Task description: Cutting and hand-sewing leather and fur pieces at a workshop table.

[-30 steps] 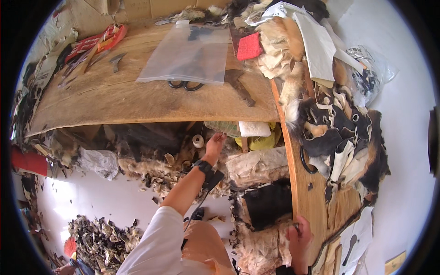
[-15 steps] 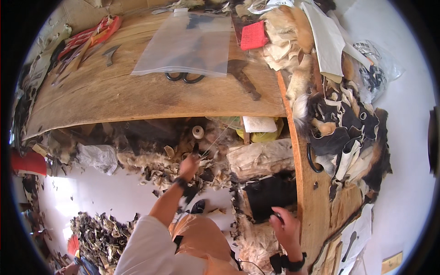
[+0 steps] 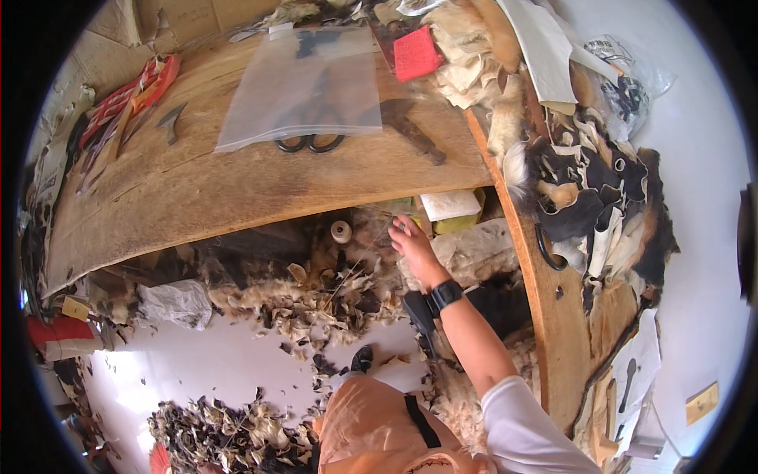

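My right hand reaches into the recess under the wooden worktop, fingers curled on something small and dark that I cannot make out. A thin pale thread runs from near those fingers down to the left. Left of them stands a white spool; above and right lie a white pad and a yellow bag, with a pale folded pelt below. My left hand is out of view.
A plastic bag covers black-handled scissors on the worktop; a red cloth and fur pieces are heaped rightward. A wooden side board runs along the right. Scrap piles lie on the white floor.
My left hand, earlier among the scraps by the spool, has left the view. My right hand has moved from the side board up and left to the recess beside the spool.
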`<state>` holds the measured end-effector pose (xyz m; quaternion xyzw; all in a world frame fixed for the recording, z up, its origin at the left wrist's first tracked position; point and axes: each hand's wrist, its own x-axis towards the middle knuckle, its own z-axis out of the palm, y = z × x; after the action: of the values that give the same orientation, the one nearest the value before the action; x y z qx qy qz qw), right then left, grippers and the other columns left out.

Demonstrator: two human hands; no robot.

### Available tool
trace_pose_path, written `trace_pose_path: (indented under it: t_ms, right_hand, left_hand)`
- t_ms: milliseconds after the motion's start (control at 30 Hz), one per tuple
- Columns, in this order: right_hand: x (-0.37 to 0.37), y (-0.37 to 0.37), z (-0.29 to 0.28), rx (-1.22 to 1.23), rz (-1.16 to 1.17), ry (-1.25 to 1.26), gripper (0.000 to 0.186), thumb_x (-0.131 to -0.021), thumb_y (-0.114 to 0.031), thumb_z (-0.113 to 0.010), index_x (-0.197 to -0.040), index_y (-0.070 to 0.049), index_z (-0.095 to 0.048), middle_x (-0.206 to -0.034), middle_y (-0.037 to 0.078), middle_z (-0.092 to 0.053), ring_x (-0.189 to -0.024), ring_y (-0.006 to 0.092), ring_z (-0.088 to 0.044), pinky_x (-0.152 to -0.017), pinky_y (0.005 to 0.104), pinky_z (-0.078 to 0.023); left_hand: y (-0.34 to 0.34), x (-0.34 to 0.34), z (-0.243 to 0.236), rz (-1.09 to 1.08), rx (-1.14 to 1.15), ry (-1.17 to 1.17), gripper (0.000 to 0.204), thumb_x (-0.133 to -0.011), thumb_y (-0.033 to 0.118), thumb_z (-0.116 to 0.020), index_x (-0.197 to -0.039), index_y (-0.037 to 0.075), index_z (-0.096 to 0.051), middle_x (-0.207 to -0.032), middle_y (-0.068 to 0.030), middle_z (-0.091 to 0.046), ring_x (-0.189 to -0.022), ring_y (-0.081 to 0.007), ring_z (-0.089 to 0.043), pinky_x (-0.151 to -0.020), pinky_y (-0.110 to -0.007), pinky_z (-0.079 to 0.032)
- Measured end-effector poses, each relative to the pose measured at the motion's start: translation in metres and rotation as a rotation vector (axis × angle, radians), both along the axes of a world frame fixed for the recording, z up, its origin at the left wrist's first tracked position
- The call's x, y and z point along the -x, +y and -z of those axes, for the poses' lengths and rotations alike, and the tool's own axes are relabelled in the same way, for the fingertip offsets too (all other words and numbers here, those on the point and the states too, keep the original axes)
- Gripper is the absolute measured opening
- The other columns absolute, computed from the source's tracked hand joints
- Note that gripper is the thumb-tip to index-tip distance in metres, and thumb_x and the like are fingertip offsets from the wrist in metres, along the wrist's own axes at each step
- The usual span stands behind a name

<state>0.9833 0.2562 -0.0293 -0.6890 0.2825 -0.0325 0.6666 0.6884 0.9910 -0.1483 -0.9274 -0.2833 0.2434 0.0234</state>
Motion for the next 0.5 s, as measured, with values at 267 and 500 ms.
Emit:
trace_pose_path:
  t_ms: [267, 500]
  right_hand:
    - [-0.006, 0.019, -0.012, -0.176, -0.014, 0.036, 0.022, -0.09, -0.019, -0.052, -0.108, -0.006, -0.056, -0.087, 0.004, -0.063, -0.076, 0.0155, -0.061, -0.066, 0.0298, -0.047]
    - [0.113, 0.099, -0.052, 0.719, -0.962, -0.313, 0.006, -0.075, -0.01, -0.055, -0.081, -0.009, -0.055, -0.058, 0.014, -0.055, -0.056, 0.0348, -0.058, -0.048, 0.0419, -0.045]
  left_hand:
    - [-0.097, -0.133, -0.04, 0.208, 0.136, -0.799, 0.018, -0.085, 0.01, -0.046, -0.092, 0.003, -0.06, -0.105, -0.0105, -0.052, -0.091, -0.02, -0.055, -0.076, -0.033, -0.046]
    - [-0.427, -0.288, -0.176, 0.872, 1.417, -0.576, 0.02, -0.078, -0.009, -0.054, -0.091, 0.002, -0.062, -0.102, -0.0109, -0.064, -0.1, -0.0265, -0.058, -0.083, -0.033, -0.048]
